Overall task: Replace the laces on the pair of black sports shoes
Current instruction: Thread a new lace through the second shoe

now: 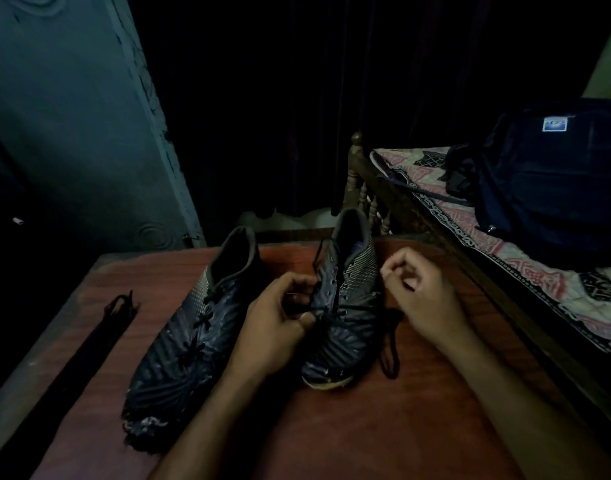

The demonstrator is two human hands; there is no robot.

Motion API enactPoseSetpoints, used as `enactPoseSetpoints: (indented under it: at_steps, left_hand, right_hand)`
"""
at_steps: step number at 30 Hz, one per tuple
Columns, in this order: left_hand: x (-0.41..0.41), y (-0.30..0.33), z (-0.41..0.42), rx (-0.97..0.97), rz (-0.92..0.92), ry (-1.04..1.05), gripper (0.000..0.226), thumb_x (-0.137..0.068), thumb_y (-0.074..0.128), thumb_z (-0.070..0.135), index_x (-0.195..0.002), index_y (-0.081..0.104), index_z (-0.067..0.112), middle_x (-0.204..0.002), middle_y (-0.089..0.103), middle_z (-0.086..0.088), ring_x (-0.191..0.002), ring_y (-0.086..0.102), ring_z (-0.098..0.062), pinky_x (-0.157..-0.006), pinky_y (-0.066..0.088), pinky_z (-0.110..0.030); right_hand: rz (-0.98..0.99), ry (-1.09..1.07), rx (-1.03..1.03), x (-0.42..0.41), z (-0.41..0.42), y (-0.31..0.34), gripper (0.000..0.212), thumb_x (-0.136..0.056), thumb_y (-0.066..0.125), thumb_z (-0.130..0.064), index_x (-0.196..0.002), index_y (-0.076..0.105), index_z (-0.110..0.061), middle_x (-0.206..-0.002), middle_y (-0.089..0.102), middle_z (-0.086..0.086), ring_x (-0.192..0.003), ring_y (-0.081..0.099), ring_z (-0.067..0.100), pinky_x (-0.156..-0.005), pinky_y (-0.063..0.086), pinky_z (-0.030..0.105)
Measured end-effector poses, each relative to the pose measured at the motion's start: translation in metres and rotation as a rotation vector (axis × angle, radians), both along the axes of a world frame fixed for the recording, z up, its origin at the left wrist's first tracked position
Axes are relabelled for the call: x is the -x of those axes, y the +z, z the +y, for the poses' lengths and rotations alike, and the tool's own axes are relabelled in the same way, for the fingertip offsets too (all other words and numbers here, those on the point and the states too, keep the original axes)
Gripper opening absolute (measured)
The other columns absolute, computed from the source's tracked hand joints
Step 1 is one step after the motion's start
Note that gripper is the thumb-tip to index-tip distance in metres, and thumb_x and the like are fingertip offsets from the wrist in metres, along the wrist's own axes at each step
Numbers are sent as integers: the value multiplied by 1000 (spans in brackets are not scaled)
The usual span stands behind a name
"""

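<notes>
Your left hand (276, 323) gripped the right shoe (345, 306) at its eyelets on the table (366, 427); your right hand (425, 299) pinched its lace (388, 344). Left shoe (193, 327) lay beside.

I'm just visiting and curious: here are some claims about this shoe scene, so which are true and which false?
1. Both hands work at the right-hand shoe. True.
2. The left-hand shoe lies upside down. False: its opening and laces face up.
3. A bundle of black laces lies on the table, left of the shoes. True.
4. A red backpack sits on the bed. False: the backpack is dark blue.
5. The right hand lies flat and open. False: its fingers are curled, apparently pinching a lace.
6. The left hand touches the shoe's lacing. True.
</notes>
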State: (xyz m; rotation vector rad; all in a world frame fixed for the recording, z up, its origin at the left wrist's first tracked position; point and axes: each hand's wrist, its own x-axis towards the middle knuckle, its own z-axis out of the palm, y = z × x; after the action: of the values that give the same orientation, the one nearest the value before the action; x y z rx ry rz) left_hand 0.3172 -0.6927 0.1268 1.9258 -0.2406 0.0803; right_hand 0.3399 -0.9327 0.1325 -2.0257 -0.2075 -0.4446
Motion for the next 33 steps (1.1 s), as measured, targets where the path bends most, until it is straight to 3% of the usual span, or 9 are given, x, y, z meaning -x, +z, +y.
enactPoseSetpoints:
  at_steps: [5,12,15,18,23,26,29,31,33]
  left_hand:
    - [0,3,-1,-10,-14,6,46,-83,70,-7,-113,70,29,-106,70,12,-100,65,1,-80,50,-11]
    - [-2,2,-2,-3,34,37,43,-84,71,-3,-109,70,32,-103,70,11,-100,66,-3,-80,53,-15]
    - [-3,-2,-4,3,22,19,41,-80,73,4,-110,70,32,-105,68,6,-101,66,-9,-84,55,-22]
    - [-1,-2,-5,-17,7,20,42,-74,72,14,-111,70,32,-106,67,3,-100,66,-10,-88,57,-29]
    - [-1,-3,-5,-17,-6,30,43,-80,76,3,-113,70,30,-105,66,3,-99,66,-11,-86,56,-27]
    - [0,-1,-5,-33,7,19,45,-82,75,-1,-114,69,30,-109,66,3,-102,66,-12,-83,55,-21]
    - [0,-2,-3,-25,9,28,44,-82,76,4,-111,70,36,-108,67,4,-102,67,-14,-90,59,-35]
    - [1,-2,-4,-17,7,26,41,-79,76,10,-110,70,36,-107,67,4,-101,67,-13,-92,60,-39]
    - [2,1,-6,-17,3,24,40,-75,75,17,-110,70,36,-106,66,5,-100,67,-12,-91,59,-37]
  right_hand:
    - [258,320,95,7,-7,11,26,-74,80,-44,-84,68,-23,-59,56,-1,-56,45,10,-58,38,27]
    - [410,452,175,3,-29,33,19,-78,78,-36,-94,79,-26,-78,71,18,-72,59,14,-72,42,27]
    - [523,506,190,2,-39,36,11,-87,75,-17,-97,79,-17,-62,64,-6,-63,54,-1,-64,39,15]
    - [524,511,239,2,-43,33,5,-85,77,-24,-85,78,-19,-72,65,-2,-68,54,10,-67,39,26]
    - [275,407,-410,-4,-26,26,9,-82,55,-15,-74,55,-11,-91,68,11,-82,58,28,-76,48,33]
    - [290,398,-821,-4,-14,27,14,-86,38,-9,-75,46,-9,-74,61,14,-79,66,30,-76,56,41]
    - [323,248,-953,-7,-7,24,26,-95,31,-13,-72,42,-18,-57,36,1,-47,42,15,-56,51,33]
    - [312,127,-967,-9,-9,21,28,-96,35,-15,-69,40,-22,-55,24,-5,-41,22,9,-40,28,21]
    - [220,28,-679,-13,-16,13,29,-97,44,-16,-69,43,-22,-54,29,-7,-42,22,8,-40,17,21]
